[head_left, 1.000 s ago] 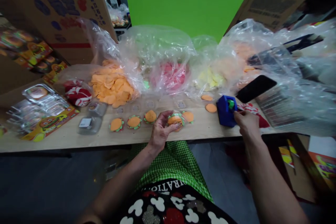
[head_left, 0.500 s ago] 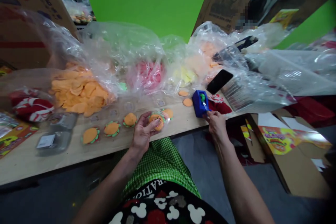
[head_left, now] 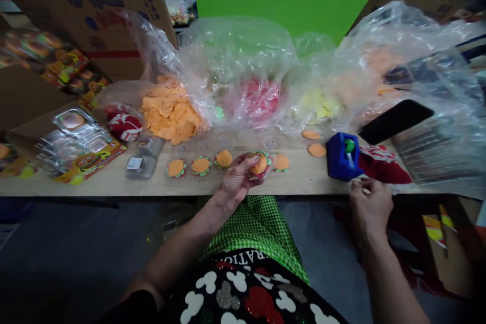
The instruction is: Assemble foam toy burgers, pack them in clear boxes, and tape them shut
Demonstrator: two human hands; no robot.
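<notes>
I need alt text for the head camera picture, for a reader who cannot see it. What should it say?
The left hand holds a small toy burger in clear wrap above a wooden table edge, while the right hand pinches a strip of tape beside a blue tape dispenser. More toy burgers lie in a row, with clear bags of coloured pieces behind.

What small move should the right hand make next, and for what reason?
Probably bring the tape strip over to the burger toy. The right hand pinches a strip just pulled from the blue tape dispenser, while the left hand holds the toy raised above the table edge.
</notes>
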